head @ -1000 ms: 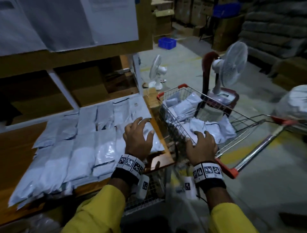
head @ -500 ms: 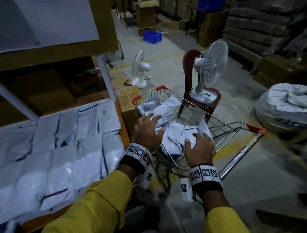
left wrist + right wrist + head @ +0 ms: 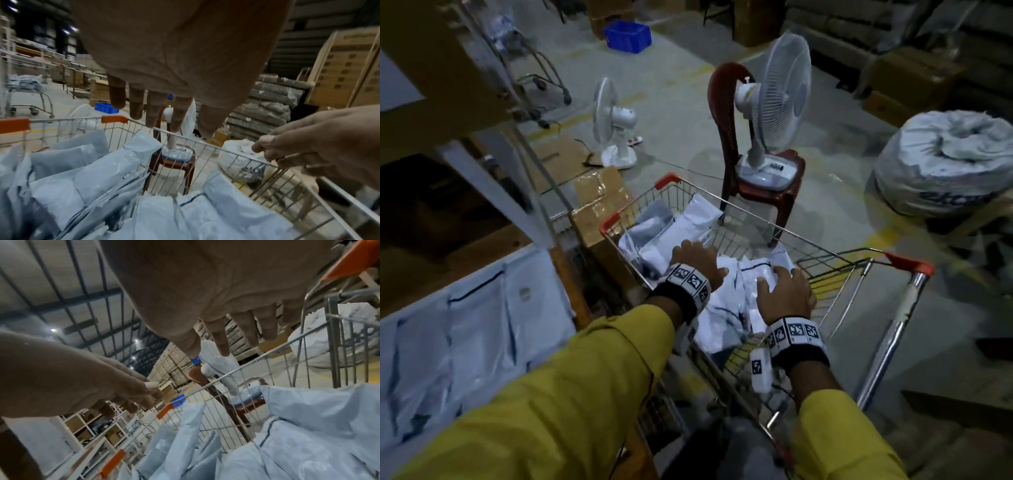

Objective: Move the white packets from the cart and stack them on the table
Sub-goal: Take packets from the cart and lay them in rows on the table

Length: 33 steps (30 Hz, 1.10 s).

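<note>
1. The wire cart (image 3: 835, 263) holds a loose heap of packets (image 3: 717, 294).
2. The packets are white, glossy, crumpled.
3. Left hand (image 3: 697, 262) and right hand (image 3: 786, 296) hover over them, fingers spread, holding nothing.
4. More packets lie on the table (image 3: 561, 274).

The head view looks down and forward from above both arms, taking in the cart (image 3: 835, 255), the table (image 3: 558, 260) edge to the left hand's (image 3: 697, 262) side, and the floor beyond. The left wrist view sits close under the left hand (image 3: 174, 56), facing along its fingers over the cart's packets (image 3: 98, 178) toward the chair (image 3: 170, 164) and fan past the far rim; the right hand (image 3: 320, 146) enters at its edge. The right wrist view, tilted, looks along the right hand (image 3: 216, 288) the same way. All three share the cart, packets, chair and fan.
</note>
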Each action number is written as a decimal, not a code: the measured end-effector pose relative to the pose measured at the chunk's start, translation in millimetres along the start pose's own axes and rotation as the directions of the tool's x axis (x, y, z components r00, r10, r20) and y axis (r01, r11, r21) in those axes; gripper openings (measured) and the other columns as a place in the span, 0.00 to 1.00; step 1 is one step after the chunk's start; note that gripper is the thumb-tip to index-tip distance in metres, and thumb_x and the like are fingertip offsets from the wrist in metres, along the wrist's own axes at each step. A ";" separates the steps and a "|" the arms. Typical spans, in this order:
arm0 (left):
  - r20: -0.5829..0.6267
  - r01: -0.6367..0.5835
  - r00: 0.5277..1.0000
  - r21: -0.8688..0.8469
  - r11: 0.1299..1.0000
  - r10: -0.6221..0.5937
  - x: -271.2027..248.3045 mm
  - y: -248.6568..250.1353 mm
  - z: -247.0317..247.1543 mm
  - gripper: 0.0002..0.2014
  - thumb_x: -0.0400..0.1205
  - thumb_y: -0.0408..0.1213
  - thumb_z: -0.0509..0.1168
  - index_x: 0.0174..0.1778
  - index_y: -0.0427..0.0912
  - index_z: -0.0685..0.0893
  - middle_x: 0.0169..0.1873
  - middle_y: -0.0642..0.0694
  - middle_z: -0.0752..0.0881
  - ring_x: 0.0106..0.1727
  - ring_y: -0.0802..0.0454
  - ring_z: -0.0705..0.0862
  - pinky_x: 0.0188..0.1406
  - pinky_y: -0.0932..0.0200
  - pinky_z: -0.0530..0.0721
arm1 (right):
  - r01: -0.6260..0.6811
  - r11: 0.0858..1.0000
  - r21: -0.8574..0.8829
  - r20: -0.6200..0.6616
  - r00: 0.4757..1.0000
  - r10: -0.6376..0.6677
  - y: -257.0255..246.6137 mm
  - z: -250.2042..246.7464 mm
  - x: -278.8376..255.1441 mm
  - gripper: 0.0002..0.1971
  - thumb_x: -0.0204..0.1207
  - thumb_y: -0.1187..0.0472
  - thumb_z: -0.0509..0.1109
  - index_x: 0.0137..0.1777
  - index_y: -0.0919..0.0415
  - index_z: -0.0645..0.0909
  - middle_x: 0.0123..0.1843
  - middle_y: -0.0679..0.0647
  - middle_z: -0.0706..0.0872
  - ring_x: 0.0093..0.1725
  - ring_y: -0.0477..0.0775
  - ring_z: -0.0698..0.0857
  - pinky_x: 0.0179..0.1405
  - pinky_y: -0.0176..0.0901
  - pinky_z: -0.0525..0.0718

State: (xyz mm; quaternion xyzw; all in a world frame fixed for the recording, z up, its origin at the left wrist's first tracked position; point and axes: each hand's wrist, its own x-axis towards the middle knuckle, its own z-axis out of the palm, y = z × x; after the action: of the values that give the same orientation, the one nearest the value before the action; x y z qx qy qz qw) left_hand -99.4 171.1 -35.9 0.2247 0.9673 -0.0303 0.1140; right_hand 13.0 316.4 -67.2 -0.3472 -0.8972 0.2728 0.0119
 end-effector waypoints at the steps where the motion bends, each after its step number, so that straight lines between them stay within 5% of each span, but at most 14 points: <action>1: 0.025 -0.014 1.000 0.028 1.000 0.014 13.5 2.4 5.4 0.28 0.82 0.64 0.60 0.73 0.50 0.77 0.71 0.40 0.79 0.70 0.36 0.74 0.68 0.41 0.71 | -0.021 1.000 -0.018 0.029 0.999 0.021 1.2 7.0 11.9 0.28 0.82 0.43 0.66 0.79 0.52 0.74 0.83 0.61 0.68 0.81 0.65 0.65 0.80 0.61 0.60; 10: 0.300 -0.091 0.952 0.119 0.989 0.052 88.3 26.9 80.7 0.25 0.85 0.56 0.62 0.75 0.46 0.75 0.76 0.36 0.75 0.73 0.33 0.76 0.72 0.37 0.73 | -0.094 0.969 -0.228 0.291 0.943 0.160 20.1 89.6 93.8 0.31 0.76 0.44 0.70 0.78 0.51 0.70 0.75 0.63 0.75 0.73 0.69 0.75 0.73 0.63 0.71; 16: 0.417 -0.035 0.909 0.083 0.996 -0.003 111.1 46.0 134.8 0.26 0.85 0.54 0.62 0.76 0.45 0.72 0.73 0.35 0.73 0.68 0.30 0.79 0.61 0.35 0.77 | -0.065 0.945 -0.320 0.310 0.936 0.169 55.5 143.2 106.0 0.30 0.78 0.32 0.60 0.71 0.51 0.76 0.71 0.64 0.78 0.67 0.67 0.79 0.64 0.59 0.78; 20: 0.461 0.053 0.883 0.096 0.994 -0.092 113.9 50.3 164.2 0.38 0.82 0.63 0.62 0.81 0.43 0.63 0.82 0.32 0.58 0.73 0.27 0.72 0.57 0.35 0.78 | -0.114 0.922 -0.371 0.284 0.931 0.229 67.2 165.6 113.2 0.25 0.83 0.41 0.62 0.78 0.46 0.70 0.78 0.65 0.68 0.71 0.68 0.74 0.67 0.57 0.73; 24: 0.448 0.163 0.874 0.096 0.982 -0.189 116.0 53.6 175.9 0.45 0.72 0.69 0.71 0.78 0.50 0.62 0.83 0.31 0.53 0.75 0.32 0.66 0.58 0.39 0.78 | -0.148 0.921 -0.361 0.296 0.918 0.264 73.2 177.7 114.6 0.43 0.75 0.39 0.71 0.86 0.49 0.56 0.84 0.66 0.59 0.77 0.68 0.68 0.72 0.59 0.67; 29: 0.432 0.198 0.873 0.114 0.974 -0.228 121.7 52.2 187.1 0.44 0.73 0.61 0.74 0.80 0.53 0.59 0.81 0.31 0.57 0.73 0.32 0.67 0.57 0.40 0.79 | -0.164 0.919 -0.359 0.245 0.933 0.263 77.4 182.9 119.3 0.51 0.75 0.36 0.70 0.89 0.52 0.44 0.85 0.65 0.61 0.78 0.67 0.68 0.71 0.58 0.68; 33: 0.473 0.180 0.855 0.115 0.977 -0.213 116.7 47.3 193.8 0.46 0.83 0.55 0.65 0.88 0.55 0.41 0.85 0.29 0.46 0.83 0.29 0.55 0.69 0.36 0.73 | -0.166 0.916 -0.366 0.275 0.921 0.276 77.2 179.4 121.7 0.51 0.75 0.39 0.70 0.89 0.53 0.43 0.81 0.66 0.66 0.76 0.67 0.69 0.71 0.60 0.67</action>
State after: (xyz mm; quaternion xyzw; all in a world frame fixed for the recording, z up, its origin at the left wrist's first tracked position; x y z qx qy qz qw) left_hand -140.3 242.1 -251.9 0.1135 0.9244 -0.1288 0.3406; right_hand -69.6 353.7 -278.7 -0.3954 -0.8745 0.1686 -0.2248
